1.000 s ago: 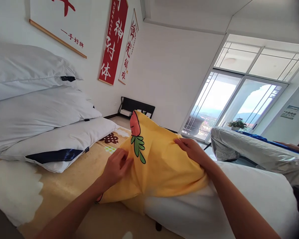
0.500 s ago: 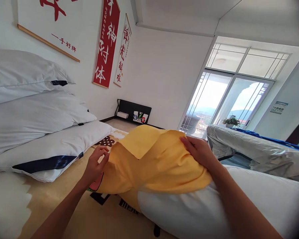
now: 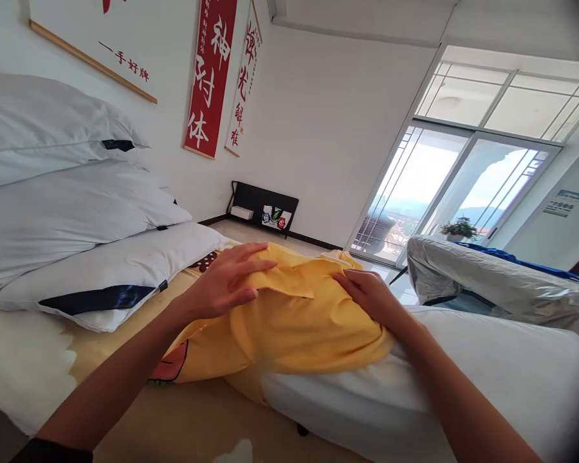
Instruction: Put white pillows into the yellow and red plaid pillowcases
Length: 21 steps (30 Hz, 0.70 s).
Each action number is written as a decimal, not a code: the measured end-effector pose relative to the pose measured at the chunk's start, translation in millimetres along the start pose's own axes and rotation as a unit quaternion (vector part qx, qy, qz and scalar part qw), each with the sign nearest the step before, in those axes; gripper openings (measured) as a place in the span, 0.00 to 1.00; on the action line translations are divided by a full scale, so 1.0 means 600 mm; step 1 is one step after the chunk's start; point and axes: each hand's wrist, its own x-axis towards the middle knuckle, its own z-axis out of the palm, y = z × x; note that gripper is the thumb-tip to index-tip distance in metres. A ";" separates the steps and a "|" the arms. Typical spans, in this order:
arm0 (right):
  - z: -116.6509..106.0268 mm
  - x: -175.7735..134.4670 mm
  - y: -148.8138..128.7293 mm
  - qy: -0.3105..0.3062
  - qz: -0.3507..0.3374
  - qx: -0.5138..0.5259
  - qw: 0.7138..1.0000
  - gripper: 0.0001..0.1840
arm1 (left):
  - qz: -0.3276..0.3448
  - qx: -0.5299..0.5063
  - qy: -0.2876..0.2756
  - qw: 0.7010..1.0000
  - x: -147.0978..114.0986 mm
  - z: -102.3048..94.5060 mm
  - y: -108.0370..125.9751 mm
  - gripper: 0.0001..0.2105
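A yellow pillowcase [image 3: 309, 331] with a red cartoon patch is pulled part of the way over a white pillow [image 3: 347, 402]. The pillow's bare part sticks out toward me and to the right. My right hand [image 3: 369, 296] is closed on the pillowcase at its right side, thumb on the cloth. At the upper left of the pillowcase, my left hand [image 3: 229, 280] touches a folded flap of the cloth, its fingers stretched and apart from the thumb. Both lie over a tan patterned bed cover [image 3: 193, 418].
Several white pillows [image 3: 139, 257] with dark blue corners are stacked at left. At right stands a piece of furniture under a silvery plastic cover [image 3: 502, 276], near a potted plant [image 3: 458, 228]. A low black shelf [image 3: 265, 202] stands at the far wall, left of the glass door [image 3: 434, 186].
My left hand has moved right and up from the pillowcase's left edge onto its flap, and its fingers have spread. The flap is now folded over differently. My right hand keeps its hold.
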 end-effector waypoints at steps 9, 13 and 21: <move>0.004 0.001 -0.008 -0.010 -0.014 -0.009 1.000 0.31 | -0.134 -0.001 0.193 0.972 0.004 0.026 -0.029 0.15; 0.004 -0.001 -0.013 -0.009 -0.024 -0.010 1.000 0.30 | -0.044 0.088 0.170 0.980 0.001 0.029 -0.035 0.10; 0.007 -0.014 -0.016 0.002 -0.049 0.012 0.999 0.30 | -0.235 -0.267 0.228 0.906 0.037 0.009 -0.085 0.11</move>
